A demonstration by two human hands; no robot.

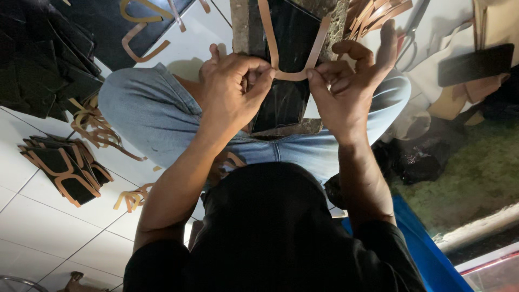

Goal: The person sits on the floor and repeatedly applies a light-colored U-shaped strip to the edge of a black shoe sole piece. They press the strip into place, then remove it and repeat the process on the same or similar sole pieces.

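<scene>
A tan U-shaped leather strip lies over a glossy black leather piece on a rough stone slab resting across my jeans-clad lap. My left hand pinches the strip's bottom bend at its left corner. My right hand pinches the same bend at its right corner, with index and little fingers raised. Both hands press the strip against the black piece.
A stack of black pieces edged with tan strips lies on the white tiled floor at left, with loose tan strips near it. More black sheets sit at top left. Scissors and tan strips lie at top right.
</scene>
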